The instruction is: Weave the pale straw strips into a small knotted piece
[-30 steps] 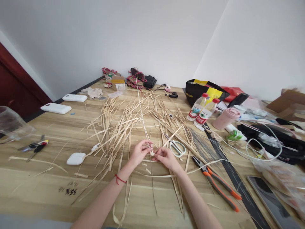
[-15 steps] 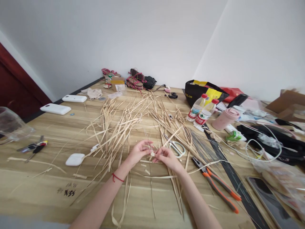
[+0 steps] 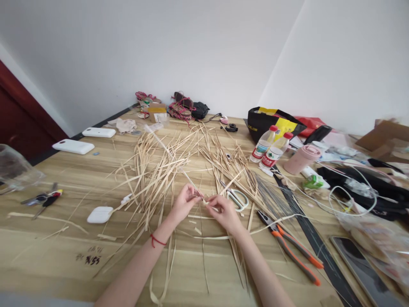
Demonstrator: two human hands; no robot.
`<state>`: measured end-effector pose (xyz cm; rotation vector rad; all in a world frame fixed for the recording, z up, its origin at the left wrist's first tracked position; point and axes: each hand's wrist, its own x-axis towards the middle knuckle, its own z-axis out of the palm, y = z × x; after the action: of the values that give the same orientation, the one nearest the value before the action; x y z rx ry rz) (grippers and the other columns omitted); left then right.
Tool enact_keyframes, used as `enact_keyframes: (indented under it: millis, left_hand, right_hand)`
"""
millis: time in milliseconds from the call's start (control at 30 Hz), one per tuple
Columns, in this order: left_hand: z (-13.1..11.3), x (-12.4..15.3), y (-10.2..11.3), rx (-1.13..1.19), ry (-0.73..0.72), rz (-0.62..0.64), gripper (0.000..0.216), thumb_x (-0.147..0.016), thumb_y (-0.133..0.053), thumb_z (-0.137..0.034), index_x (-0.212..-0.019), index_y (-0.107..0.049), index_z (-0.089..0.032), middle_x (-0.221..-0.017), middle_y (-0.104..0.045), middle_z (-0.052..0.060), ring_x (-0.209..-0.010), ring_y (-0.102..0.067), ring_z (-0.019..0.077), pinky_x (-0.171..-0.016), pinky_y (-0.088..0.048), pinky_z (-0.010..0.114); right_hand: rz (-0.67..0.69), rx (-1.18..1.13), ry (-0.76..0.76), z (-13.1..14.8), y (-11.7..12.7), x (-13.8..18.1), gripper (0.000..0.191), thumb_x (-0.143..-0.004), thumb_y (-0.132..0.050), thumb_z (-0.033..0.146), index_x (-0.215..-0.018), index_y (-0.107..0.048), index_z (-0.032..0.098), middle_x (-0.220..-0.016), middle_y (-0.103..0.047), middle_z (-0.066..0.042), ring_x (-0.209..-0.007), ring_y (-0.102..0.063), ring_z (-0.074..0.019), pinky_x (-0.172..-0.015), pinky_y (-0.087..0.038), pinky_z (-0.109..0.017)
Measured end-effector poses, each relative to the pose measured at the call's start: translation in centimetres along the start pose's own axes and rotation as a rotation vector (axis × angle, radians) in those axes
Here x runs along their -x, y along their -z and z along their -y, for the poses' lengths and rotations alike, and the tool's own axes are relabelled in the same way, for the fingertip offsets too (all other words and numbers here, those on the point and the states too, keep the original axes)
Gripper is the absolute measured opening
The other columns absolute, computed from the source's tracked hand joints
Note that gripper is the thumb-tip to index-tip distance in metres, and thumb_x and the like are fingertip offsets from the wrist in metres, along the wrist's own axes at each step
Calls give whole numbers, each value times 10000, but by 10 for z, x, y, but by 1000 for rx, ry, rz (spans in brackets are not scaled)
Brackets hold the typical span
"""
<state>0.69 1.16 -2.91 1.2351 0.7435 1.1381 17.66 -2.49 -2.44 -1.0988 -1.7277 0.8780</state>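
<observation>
left hand (image 3: 184, 201) and right hand (image 3: 224, 211) both pinch one thin strip (image 3: 172, 159); i fear a hard tug snaps it.

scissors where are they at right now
In the head view the white-handled scissors lie on the wooden table just beyond the right hand, among the straw strips, with the orange-handled pliers to their right.
</observation>
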Motion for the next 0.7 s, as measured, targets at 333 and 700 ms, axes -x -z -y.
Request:
enact_keyframes:
  millis: [333,700]
  left_hand:
    - [-8,3,-6,102,4,31,404,-702,-623,-156,-825,-244,-227,-808,-553,-36,-834,-584,123,-808,-435,307]
    - [-3,-1,-7,144,18,-24,494,-670,-661,-139,-894,-232,-238,-796,-592,-43,-787,-622,131,-777,-459,306]
  right_hand:
    - [60,516,232,-5,-6,9,157,-870,-400,206,-850,-555,221,-1033,-572,-92,-906,-578,-183,-686,-449,-270]
    - [-228,-78,0,7,-3,5,300,-783,-541,301,-1027,-385,223,-1118,-484,-97,-672,-557,-115,-584,-473,-255]
